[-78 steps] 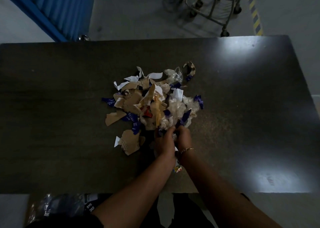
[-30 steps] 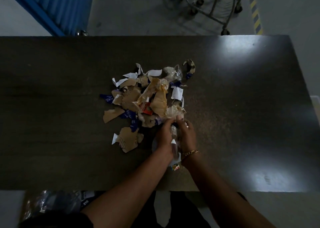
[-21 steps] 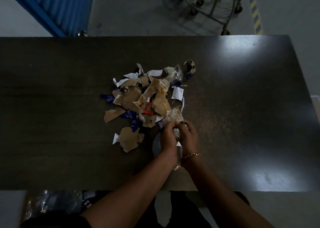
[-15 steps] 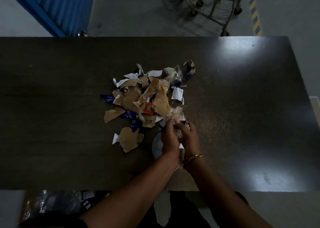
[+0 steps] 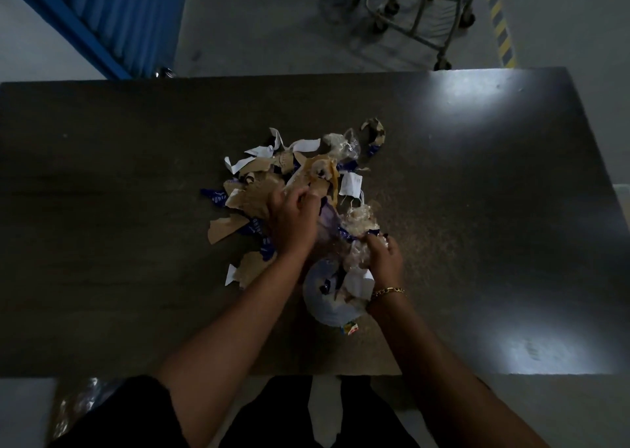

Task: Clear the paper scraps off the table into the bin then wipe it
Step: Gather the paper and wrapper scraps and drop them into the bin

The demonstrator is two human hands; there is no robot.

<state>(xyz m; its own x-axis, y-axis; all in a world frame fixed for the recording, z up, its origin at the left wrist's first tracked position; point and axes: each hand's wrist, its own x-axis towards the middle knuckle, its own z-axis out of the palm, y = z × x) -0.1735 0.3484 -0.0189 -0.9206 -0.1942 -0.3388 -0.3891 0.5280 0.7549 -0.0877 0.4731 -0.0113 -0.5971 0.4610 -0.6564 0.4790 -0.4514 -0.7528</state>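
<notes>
1. A person's left hand (image 5: 292,224) reaches into the near side of a heap of paper scraps (image 5: 289,188) at the middle of the dark tabletop (image 5: 102,209), fingers curled down into torn brown and white pieces; it appears to be gathering a fistful, though how much it holds cannot be told.

2. The right hand (image 5: 381,256), a gold bracelet (image 5: 387,291) at its wrist, is closed on a bunch of crinkled clear plastic wrap (image 5: 358,222) at the heap's near right corner.

3. Between the two wrists, nearer the person than the heap, a pale rounded bundle (image 5: 327,297) of collected scraps rests on the tabletop, touching the right hand.

4. Most of the heap lies beyond and to the left of the left hand, spreading away from the person; loose brown pieces (image 5: 225,227) sit at its left edge, and a curled scrap (image 5: 375,130) lies apart at the far right.

5. The left hand is plainly the nearer to the bulk of the scraps; a pull towards the body would likely bring them to the bundle.

6. No bin is clearly in view. Something shiny (image 5: 78,400) shows below the tabletop's near left edge, too dark to identify.

7. Clearing looks barely begun; wiping has not started.
</notes>
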